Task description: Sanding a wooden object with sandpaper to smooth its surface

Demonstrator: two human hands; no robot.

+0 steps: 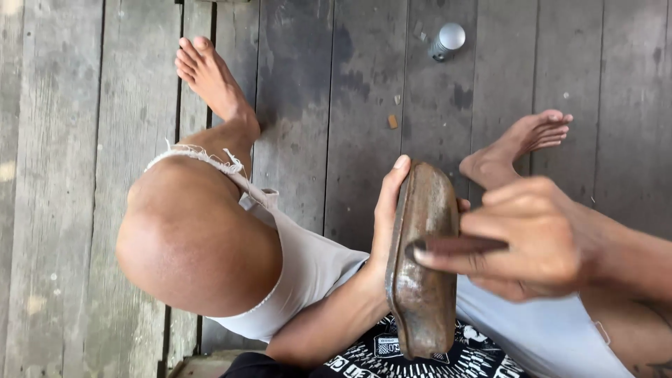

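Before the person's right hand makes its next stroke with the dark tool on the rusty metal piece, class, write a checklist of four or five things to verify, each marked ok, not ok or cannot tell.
1. Left hand grips the rusty metal piece along its edge: ok.
2. Right hand closed around the dark tool: ok.
3. Tool tip rests against the piece's face: ok.
4. Left fingers out of the tool's path: cannot tell; they curl over the near edge.
5. Bare feet away from the work: ok; both rest on the plank floor.
6. Small capped bottle out of the way: ok.
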